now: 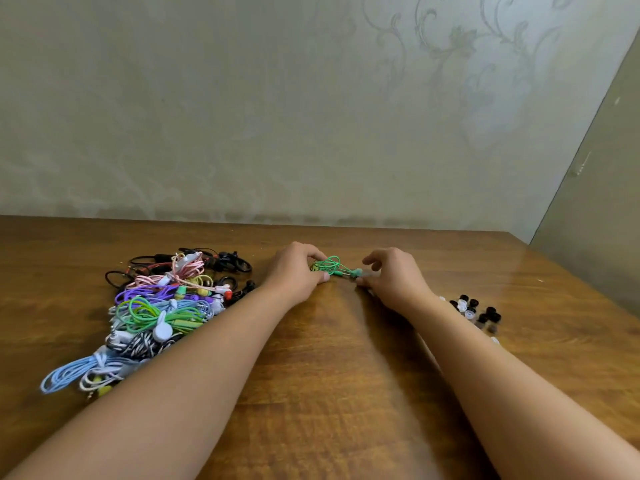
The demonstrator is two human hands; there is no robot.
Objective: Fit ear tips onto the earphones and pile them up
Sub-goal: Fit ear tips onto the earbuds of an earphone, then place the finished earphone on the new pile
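Note:
A green wired earphone [334, 266] lies between both hands at the middle of the wooden table [322, 375]. My left hand [298, 268] grips its coiled cable. My right hand [394, 275] pinches the earbud end with thumb and fingers. Whether an ear tip sits on that earbud is too small to tell. A heap of coloured earphones [162, 303] lies to the left of my left forearm. Loose black and clear ear tips [474, 311] are scattered to the right of my right forearm.
The table meets a patterned wall [311, 116] at the back. Its right edge runs diagonally beside a plain panel [595, 220]. Bare wood shows between my forearms and in the near foreground.

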